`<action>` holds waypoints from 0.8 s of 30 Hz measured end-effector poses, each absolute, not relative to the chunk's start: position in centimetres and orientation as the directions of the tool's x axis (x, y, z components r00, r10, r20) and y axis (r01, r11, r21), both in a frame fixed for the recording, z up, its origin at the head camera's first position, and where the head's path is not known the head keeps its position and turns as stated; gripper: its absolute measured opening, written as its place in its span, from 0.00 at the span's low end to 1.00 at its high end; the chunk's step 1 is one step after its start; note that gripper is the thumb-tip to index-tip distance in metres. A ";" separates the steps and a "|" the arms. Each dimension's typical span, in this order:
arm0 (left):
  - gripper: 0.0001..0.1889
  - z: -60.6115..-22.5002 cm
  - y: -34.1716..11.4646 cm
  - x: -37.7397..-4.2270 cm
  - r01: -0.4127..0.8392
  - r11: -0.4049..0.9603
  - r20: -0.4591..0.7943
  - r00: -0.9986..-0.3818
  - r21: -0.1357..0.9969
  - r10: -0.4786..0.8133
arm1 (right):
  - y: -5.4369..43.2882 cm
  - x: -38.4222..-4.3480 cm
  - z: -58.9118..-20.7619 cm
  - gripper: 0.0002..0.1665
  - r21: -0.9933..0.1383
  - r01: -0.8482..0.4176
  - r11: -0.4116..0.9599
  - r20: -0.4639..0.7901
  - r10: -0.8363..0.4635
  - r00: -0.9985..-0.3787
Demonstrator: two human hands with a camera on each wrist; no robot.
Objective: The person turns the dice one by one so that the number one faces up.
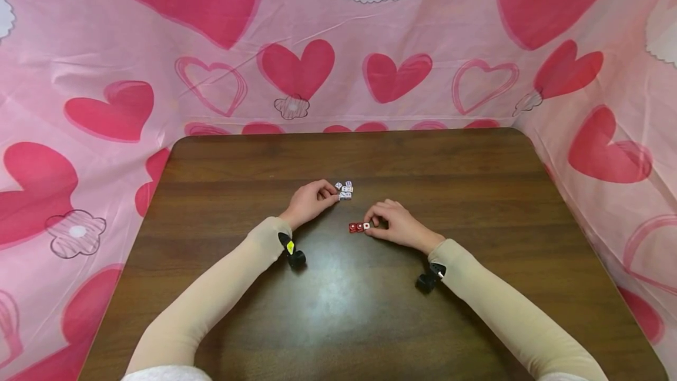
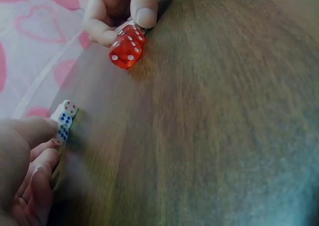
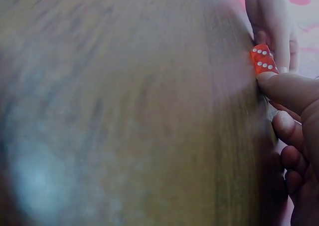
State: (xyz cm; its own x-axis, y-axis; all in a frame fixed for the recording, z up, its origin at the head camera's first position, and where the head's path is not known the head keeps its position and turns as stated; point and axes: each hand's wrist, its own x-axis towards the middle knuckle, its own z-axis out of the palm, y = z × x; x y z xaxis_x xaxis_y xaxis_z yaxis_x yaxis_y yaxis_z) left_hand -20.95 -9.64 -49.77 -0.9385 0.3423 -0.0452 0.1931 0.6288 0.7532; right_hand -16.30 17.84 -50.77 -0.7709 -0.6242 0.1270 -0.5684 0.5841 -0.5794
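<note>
Near the middle of the table several small white dice [image 1: 347,189] stand grouped together, with blue and red pips visible in the left wrist view. My left hand [image 1: 311,202] pinches a white die [image 2: 63,133] at the near left side of this group; part of it is hidden by the thumb. Closer to me and slightly right, two clear red dice [image 1: 356,227] with white pips sit side by side in a short row. At the row's right end is a white die [image 1: 367,226], which my right hand [image 1: 395,225] pinches between thumb and forefinger.
The brown wooden table [image 1: 338,154] has rounded far corners. Pink cloth [image 1: 344,22] printed with hearts hangs behind it and along both sides. Each wrist carries a small black camera, one on the left [image 1: 297,259] and one on the right [image 1: 425,283].
</note>
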 end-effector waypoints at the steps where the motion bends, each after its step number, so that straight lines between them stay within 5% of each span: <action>1: 0.10 -49.8 -9.7 -21.0 0.195 0.623 -0.045 -0.937 0.757 0.348 | 17.8 -16.3 -50.8 0.10 -0.576 -0.572 0.583 0.134 -0.624 -0.770; 14: 0.09 -49.8 -10.0 -20.9 0.208 0.625 -0.062 -0.922 0.752 0.381 | 17.7 -16.1 -50.8 0.10 -0.566 -0.581 0.584 0.152 -0.619 -0.770; 24: 0.06 -49.6 -10.1 -19.7 0.370 0.654 -0.006 -0.867 0.660 0.498 | 17.6 -16.2 -50.8 0.10 -0.578 -0.569 0.584 0.147 -0.612 -0.777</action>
